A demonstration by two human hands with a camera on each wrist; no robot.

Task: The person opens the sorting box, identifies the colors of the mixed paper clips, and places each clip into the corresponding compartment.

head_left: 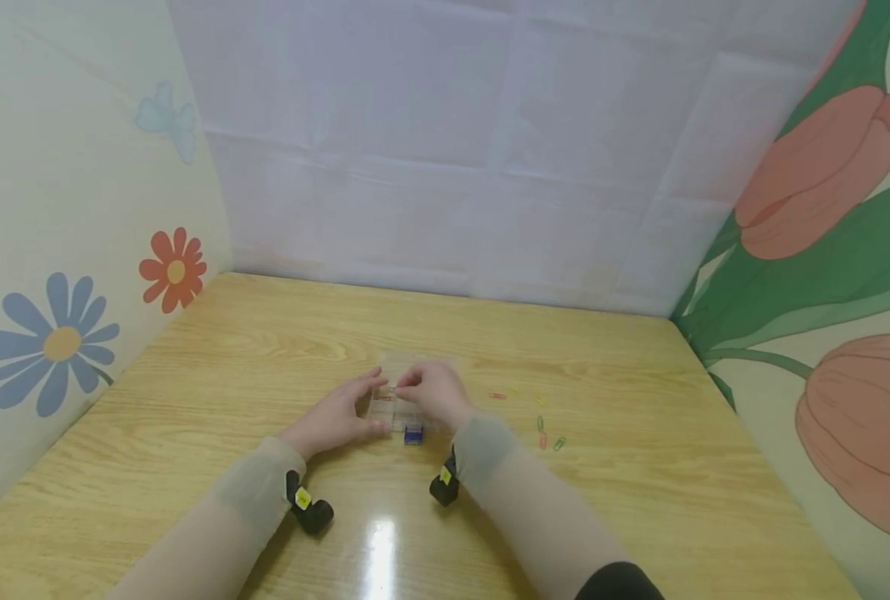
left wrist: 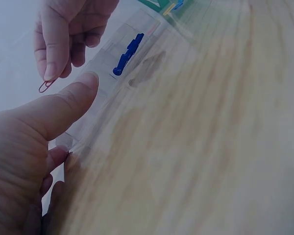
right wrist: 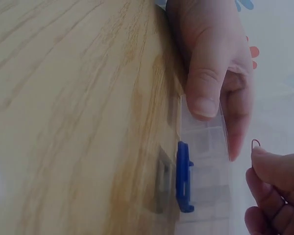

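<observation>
wooden table | 1 clear box | right hand pinches 1 red paperclip

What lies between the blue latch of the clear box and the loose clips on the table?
Bare wood: in the head view the table shows nothing between the blue latch and the loose clips.

Your right hand pinches a red paper clip above the clear plastic box.

Your left hand fills the lower left, thumb stretched toward the box's near edge, fingertips tucked against its corner. The clip hangs from your right thumb and forefinger, just above your left thumb. A blue latch sits on the box's side, and the wooden bench spreads to the right.
</observation>
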